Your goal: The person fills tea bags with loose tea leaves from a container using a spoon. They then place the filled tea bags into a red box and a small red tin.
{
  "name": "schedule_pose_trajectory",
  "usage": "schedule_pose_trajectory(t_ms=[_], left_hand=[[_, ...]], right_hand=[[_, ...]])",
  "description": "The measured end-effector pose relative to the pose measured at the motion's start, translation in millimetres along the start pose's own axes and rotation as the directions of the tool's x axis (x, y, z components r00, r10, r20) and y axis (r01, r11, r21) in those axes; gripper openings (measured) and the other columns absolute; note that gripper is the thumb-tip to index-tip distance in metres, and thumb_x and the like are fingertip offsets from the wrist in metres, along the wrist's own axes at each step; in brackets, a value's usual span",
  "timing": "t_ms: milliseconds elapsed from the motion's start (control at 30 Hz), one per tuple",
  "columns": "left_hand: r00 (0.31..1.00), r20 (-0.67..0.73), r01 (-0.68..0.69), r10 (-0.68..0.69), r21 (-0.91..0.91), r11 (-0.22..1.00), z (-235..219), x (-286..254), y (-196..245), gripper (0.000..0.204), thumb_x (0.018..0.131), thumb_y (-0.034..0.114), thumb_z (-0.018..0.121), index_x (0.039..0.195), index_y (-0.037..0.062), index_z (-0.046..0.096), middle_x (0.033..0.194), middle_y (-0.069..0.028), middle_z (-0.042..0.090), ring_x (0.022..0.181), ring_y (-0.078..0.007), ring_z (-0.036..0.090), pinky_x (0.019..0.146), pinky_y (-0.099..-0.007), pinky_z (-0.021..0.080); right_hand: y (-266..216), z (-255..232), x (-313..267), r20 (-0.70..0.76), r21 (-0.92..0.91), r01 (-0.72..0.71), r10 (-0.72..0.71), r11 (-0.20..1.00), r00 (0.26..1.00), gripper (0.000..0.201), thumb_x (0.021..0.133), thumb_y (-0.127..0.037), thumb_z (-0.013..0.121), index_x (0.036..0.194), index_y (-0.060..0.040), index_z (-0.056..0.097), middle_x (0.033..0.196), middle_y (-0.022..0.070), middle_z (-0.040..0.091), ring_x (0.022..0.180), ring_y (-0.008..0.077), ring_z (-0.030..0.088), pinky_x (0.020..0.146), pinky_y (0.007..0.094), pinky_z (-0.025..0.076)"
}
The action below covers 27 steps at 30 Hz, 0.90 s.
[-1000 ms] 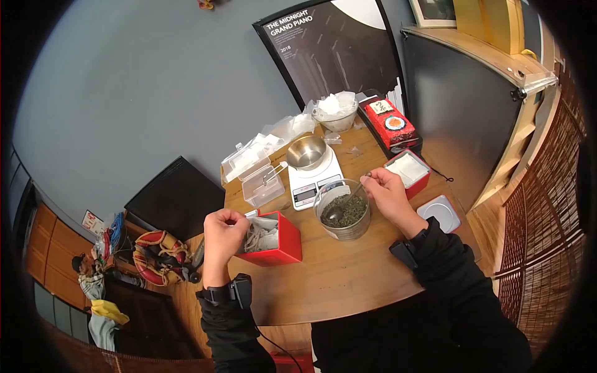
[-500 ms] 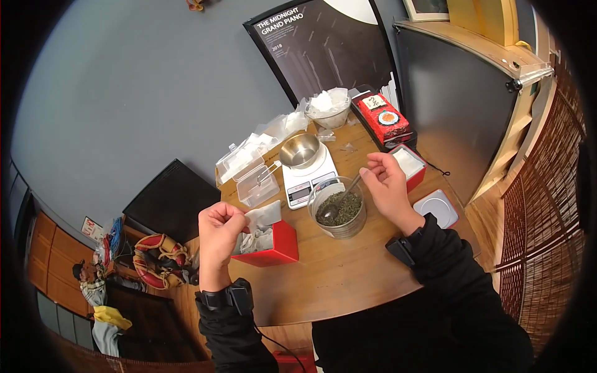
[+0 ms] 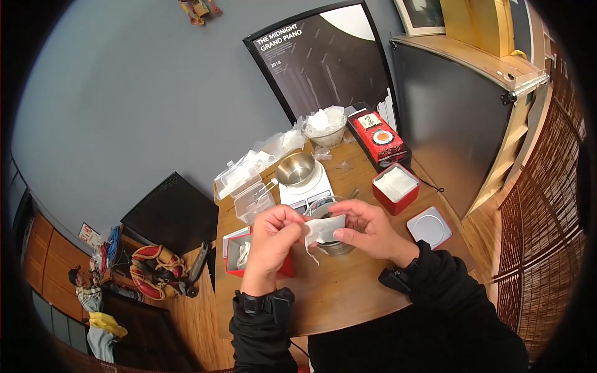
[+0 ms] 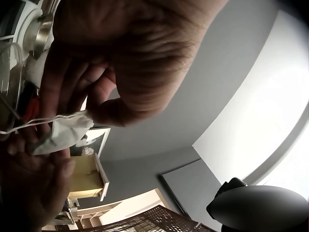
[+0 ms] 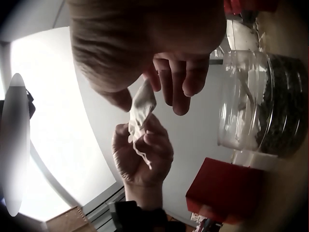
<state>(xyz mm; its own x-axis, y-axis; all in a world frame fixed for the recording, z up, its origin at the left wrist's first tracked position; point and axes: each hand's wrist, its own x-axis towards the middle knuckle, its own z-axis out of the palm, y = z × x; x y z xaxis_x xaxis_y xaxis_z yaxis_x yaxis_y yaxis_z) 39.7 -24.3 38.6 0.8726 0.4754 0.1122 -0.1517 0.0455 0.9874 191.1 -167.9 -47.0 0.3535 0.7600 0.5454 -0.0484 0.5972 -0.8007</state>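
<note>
A small white drawstring pouch [image 3: 322, 230] is held up over the table, its strings dangling. My left hand [image 3: 268, 239] pinches its string end between thumb and fingers. At the other end, my right hand [image 3: 376, 235] has its thumb and fingertips on the cloth. Behind the hands stands a clear jar [image 5: 270, 104] of dark dried leaves, mostly hidden in the head view. A spoon handle [image 3: 354, 193] sticks up from it. Beside my left wrist is an open red box [image 3: 285, 268] with more white pouches inside, partly covered by the hand.
A steel bowl [image 3: 296, 168] sits on a white kitchen scale [image 3: 317, 186]. To its left lies an open clear plastic case [image 3: 254, 202]. At right are another open red box [image 3: 396, 202], a lid [image 3: 429, 227] and a red package [image 3: 379, 138]. A bowl of white bags [image 3: 324, 133] stands behind.
My left hand has carried the pouch right, away from the left red box. My right hand has let go of the spoon and moved down and left to the pouch.
</note>
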Motion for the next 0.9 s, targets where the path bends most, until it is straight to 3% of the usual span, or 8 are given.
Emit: schedule_pose_trajectory(t_ms=[33, 100, 167, 300, 467, 567, 700, 900], left_hand=[[1.000, 0.006, -0.003, 0.003, 0.001, 1.000, 3.3, 2.7, -2.9, 0.006, 0.082, -0.006, 0.059, 0.081, -0.0024, 0.063, 0.084, -0.0129, 0.071, 0.063, -0.0166, 0.067, 0.059, -0.0285, 0.055], [0.999, -0.046, 0.018, -0.019, -0.020, 1.000, 7.4, 6.9, -8.1, 0.007, 0.083, -0.005, 0.057, 0.080, -0.0010, 0.062, 0.081, -0.0145, 0.070, 0.064, -0.0200, 0.068, 0.058, -0.0326, 0.060], [0.999, -0.024, 0.022, -0.024, -0.080, 0.997, 1.8, 10.9, -19.7, 0.007, 0.085, -0.003, 0.056, 0.083, -0.0012, 0.062, 0.083, -0.0146, 0.070, 0.068, -0.0206, 0.069, 0.058, -0.0332, 0.061], [0.981, -0.145, -0.155, 0.129, -0.180, 0.971, 14.1, 9.3, -35.5, 0.009, 0.087, -0.001, 0.057, 0.095, -0.0018, 0.060, 0.090, -0.0161, 0.070, 0.074, -0.0224, 0.070, 0.062, -0.0357, 0.062], [0.931, -0.158, -0.348, 0.328, -0.118, 0.930, 17.9, 2.2, -61.4, 0.028, 0.087, -0.008, 0.063, 0.113, -0.0048, 0.053, 0.098, -0.0178, 0.071, 0.081, -0.0201, 0.071, 0.071, -0.0303, 0.059], [0.903, -0.218, -0.370, 0.369, 0.040, 0.928, 27.4, 2.1, -67.0, 0.025, 0.088, -0.006, 0.064, 0.111, -0.0044, 0.056, 0.092, -0.0149, 0.071, 0.078, -0.0199, 0.070, 0.068, -0.0306, 0.059], [0.917, -0.239, -0.318, 0.320, 0.048, 0.947, 27.6, 2.1, -74.7, 0.024, 0.088, -0.006, 0.067, 0.111, -0.0052, 0.059, 0.093, -0.0137, 0.071, 0.078, -0.0174, 0.070, 0.070, -0.0289, 0.058], [0.908, -0.179, -0.374, 0.380, 0.066, 0.925, 17.3, -2.1, -88.5, 0.027, 0.087, -0.005, 0.072, 0.111, -0.0053, 0.062, 0.098, -0.0107, 0.072, 0.085, -0.0112, 0.068, 0.077, -0.0243, 0.054]], right_hand=[[-2.8, -1.4, 1.1, -0.003, -0.004, 0.005, -0.005, 1.000, 1.000, 0.036, 0.093, -0.005, 0.067, 0.127, -0.0009, 0.056, 0.110, 0.0092, 0.066, 0.096, 0.0117, 0.065, 0.070, 0.0226, 0.050], [-9.9, -3.7, 2.3, -0.031, 0.095, -0.192, 0.196, 0.977, 0.980, 0.030, 0.094, -0.005, 0.066, 0.122, 0.0014, 0.058, 0.101, 0.0087, 0.069, 0.080, 0.0091, 0.067, 0.059, 0.0198, 0.049], [-7.2, -7.6, 3.8, -0.063, 0.092, -0.192, 0.198, 0.977, 0.978, 0.028, 0.094, -0.006, 0.066, 0.121, 0.0011, 0.059, 0.099, 0.0082, 0.070, 0.076, 0.0086, 0.067, 0.058, 0.0194, 0.048], [-5.3, -13.2, 5.9, -0.144, 0.090, -0.190, 0.201, 0.978, 0.969, 0.025, 0.094, -0.007, 0.066, 0.117, 0.0001, 0.060, 0.095, 0.0071, 0.071, 0.070, 0.0080, 0.067, 0.054, 0.0184, 0.046], [-3.1, -17.6, 7.5, -0.204, 0.058, -0.185, 0.193, 0.981, 0.960, 0.025, 0.094, -0.009, 0.067, 0.117, -0.0001, 0.061, 0.095, 0.0059, 0.071, 0.070, 0.0066, 0.065, 0.055, 0.0180, 0.046], [-2.2, -20.2, 7.5, -0.232, 0.041, -0.212, 0.216, 0.976, 0.948, 0.026, 0.094, -0.010, 0.067, 0.117, -0.0002, 0.061, 0.096, 0.0052, 0.071, 0.071, 0.0059, 0.064, 0.056, 0.0179, 0.047], [-1.1, -20.1, 7.9, -0.226, 0.058, -0.214, 0.221, 0.975, 0.949, 0.027, 0.094, -0.010, 0.068, 0.117, 0.0000, 0.061, 0.096, 0.0053, 0.071, 0.073, 0.0053, 0.064, 0.059, 0.0183, 0.049], [0.8, -18.5, 6.4, -0.193, 0.007, -0.243, 0.240, 0.970, 0.951, 0.027, 0.093, -0.009, 0.068, 0.118, 0.0004, 0.061, 0.097, 0.0054, 0.071, 0.075, 0.0054, 0.064, 0.062, 0.0195, 0.052]])
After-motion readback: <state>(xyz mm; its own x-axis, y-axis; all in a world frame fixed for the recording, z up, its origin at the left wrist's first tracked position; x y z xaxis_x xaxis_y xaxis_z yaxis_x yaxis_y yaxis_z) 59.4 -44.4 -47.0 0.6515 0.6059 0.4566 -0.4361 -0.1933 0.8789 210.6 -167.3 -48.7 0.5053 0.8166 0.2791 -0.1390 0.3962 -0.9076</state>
